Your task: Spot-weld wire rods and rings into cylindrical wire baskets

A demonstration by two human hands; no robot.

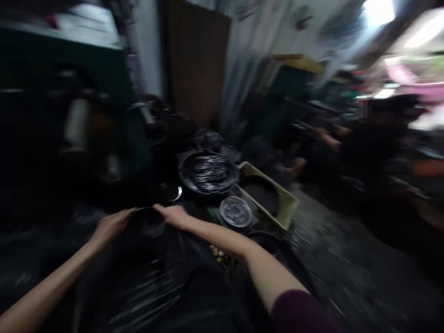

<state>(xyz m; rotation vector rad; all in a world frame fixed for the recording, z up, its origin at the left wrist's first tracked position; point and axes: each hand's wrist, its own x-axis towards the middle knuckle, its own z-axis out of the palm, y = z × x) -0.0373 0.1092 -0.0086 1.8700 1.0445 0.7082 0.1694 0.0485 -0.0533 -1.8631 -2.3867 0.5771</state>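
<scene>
Both arms reach forward over a black plastic bag (149, 286) with shiny folds, which fills the lower middle of the view. My left hand (113, 225) has its fingers closed on the bag's upper edge. A short way to the right, my right hand (174, 216) pinches the same edge. Between the two hands the edge bows up in an arch. Motion blur and dim light hide the fingertips and whatever lies inside the bag. Just beyond my right hand is a round dark basin (209, 173) with glossy, streaked contents.
A smaller round tub (236, 212) and a pale yellow-green crate (287, 210) stand right of the basin. Small colourful pieces (222, 256) lie below my right forearm. Dark green machinery (128, 120) rises at left. Another person (374, 134) works at right beyond the grey floor (333, 240).
</scene>
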